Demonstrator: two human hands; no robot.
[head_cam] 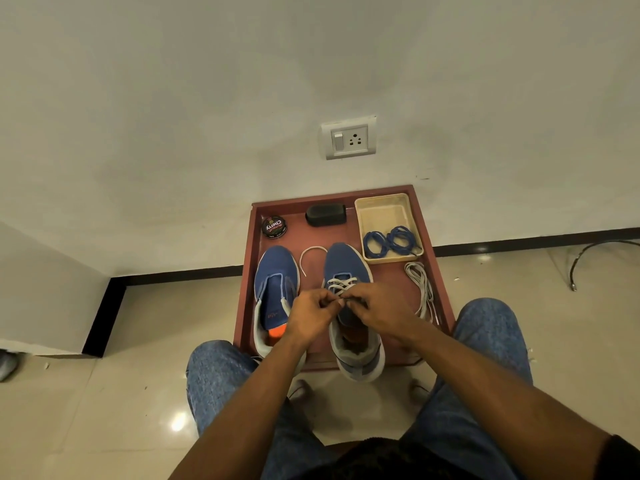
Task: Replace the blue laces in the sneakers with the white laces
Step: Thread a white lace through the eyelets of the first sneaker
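Both hands work over the right sneaker (pixel 349 271) w/ fingers narrowed: left hand (pixel 313 315) and right hand (pixel 375 311) each pinch its white lace (pixel 341 285) for threading; blue laces (pixel 389 241) sit discarded in the far-right tray (pixel 381 202), left sneaker (pixel 275 271) unlaced.

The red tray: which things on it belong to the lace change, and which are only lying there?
Belong to the job:
right sneaker, half laced in white
left sneaker, no lace
spare white lace
blue laces in the beige tray
left hand, right hand

Just lying about:
polish tin
black brush
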